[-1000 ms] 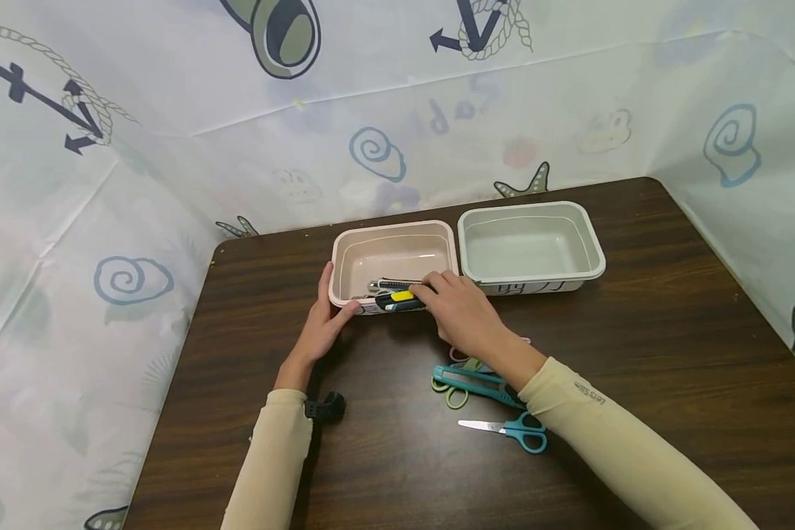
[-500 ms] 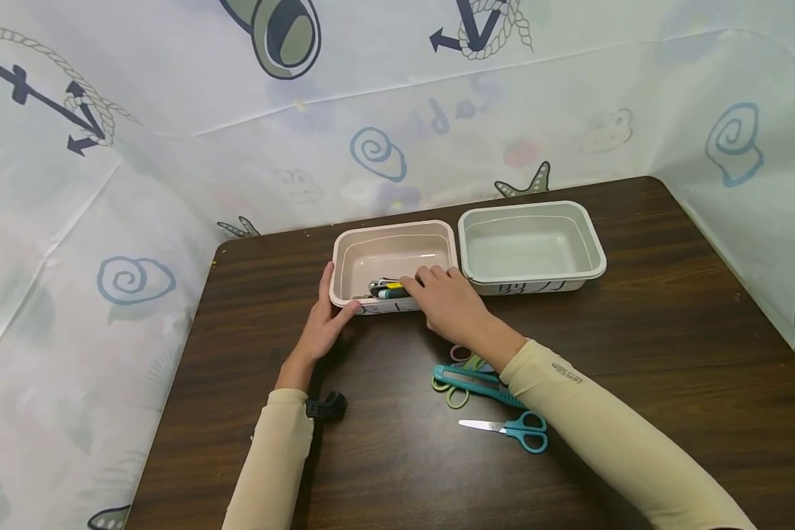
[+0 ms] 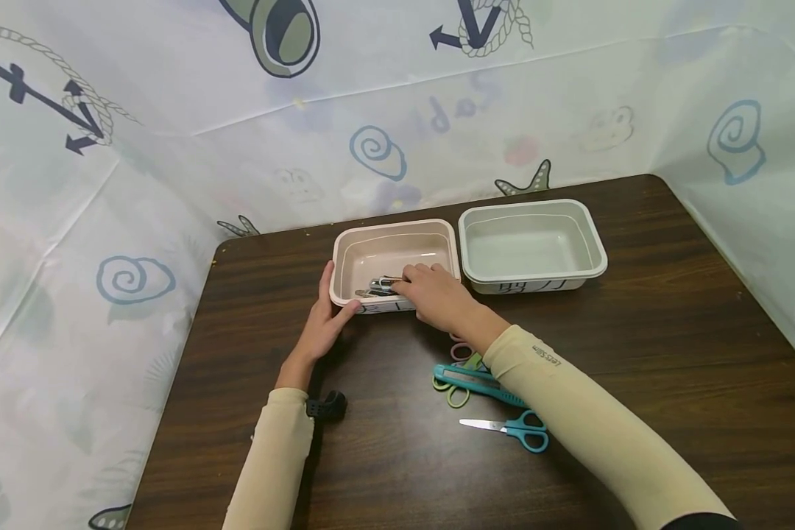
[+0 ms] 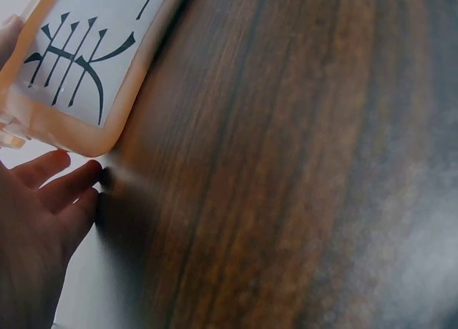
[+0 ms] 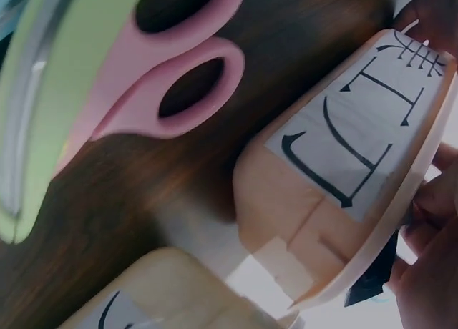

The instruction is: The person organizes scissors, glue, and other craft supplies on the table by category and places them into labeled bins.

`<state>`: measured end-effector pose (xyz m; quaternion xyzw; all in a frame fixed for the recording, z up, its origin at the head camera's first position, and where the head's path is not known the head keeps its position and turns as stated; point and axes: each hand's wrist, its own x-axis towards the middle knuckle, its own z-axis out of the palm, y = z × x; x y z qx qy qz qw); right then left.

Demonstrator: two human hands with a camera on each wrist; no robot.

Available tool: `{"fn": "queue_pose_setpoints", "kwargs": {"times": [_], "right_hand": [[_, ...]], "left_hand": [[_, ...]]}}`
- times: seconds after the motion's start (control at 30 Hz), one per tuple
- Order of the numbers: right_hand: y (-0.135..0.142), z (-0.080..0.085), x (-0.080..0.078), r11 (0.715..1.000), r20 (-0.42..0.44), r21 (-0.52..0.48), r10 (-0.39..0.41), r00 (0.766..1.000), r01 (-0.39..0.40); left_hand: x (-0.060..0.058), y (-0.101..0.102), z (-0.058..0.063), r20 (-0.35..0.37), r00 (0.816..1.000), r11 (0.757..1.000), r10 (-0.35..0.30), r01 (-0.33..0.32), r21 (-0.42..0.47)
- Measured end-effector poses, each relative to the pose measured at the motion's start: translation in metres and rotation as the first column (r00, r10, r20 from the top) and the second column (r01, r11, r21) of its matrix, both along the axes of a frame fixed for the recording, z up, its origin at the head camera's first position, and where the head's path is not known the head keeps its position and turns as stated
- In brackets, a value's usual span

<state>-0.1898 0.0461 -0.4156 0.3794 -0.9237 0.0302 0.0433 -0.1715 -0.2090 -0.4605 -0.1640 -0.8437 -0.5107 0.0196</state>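
Pink rectangular plastic bin, likely light, stiff: your left hand grips its near-left corner; right hand, fingers bent inside, hold unclear.

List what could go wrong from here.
1. The right hand is in the pink bin beside cutters; an exposed blade, if any, might nick a finger.
2. The teal scissors lie with bare blades near the right sleeve, which could brush them.
3. The teal cutter lies across the green scissors, so lifting those could dislodge it.
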Motion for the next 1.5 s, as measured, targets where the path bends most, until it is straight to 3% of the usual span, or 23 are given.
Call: {"fn": "queue_pose_setpoints", "kwargs": {"times": [0.33,0.47,0.6,0.7,0.97,1.07,1.23,1.5], "right_hand": [[0.000,-0.001,0.003,0.998,0.016,-0.049,0.038,0.999,-0.038],[0.004,-0.004,0.010,0.996,-0.097,-0.092,0.003,0.995,-0.012],[0.003,-0.007,0.016,0.994,-0.249,-0.105,-0.048,0.967,0.022],[-0.003,-0.007,0.021,0.995,-0.276,-0.080,-0.075,0.958,0.055],[-0.012,-0.003,0.025,0.994,-0.233,-0.015,-0.108,0.966,0.107],[-0.011,-0.005,0.025,0.994,-0.178,-0.012,-0.111,0.978,0.110],[-0.010,-0.013,0.023,0.991,-0.068,-0.057,-0.125,0.990,0.122],[-0.009,-0.015,0.020,0.982,0.000,-0.134,-0.134,0.991,0.133]], "left_hand": [[0.000,0.002,0.000,-0.011,1.000,1.000,-0.022,0.022,0.014],[-0.001,0.002,0.001,-0.003,1.000,1.000,-0.020,0.020,0.006],[-0.001,0.002,0.003,0.003,1.000,1.000,-0.009,0.009,0.011],[0.000,0.001,0.004,0.004,1.000,1.000,-0.006,0.006,0.013],[0.000,0.001,0.001,0.008,1.000,1.000,-0.012,0.012,0.021],[0.000,0.001,0.001,0.013,1.000,1.000,-0.012,0.012,0.025],[0.002,0.002,0.001,0.008,1.000,1.000,-0.017,0.016,0.023],[0.002,0.002,0.001,-0.002,1.000,1.000,-0.012,0.012,0.022]]}}
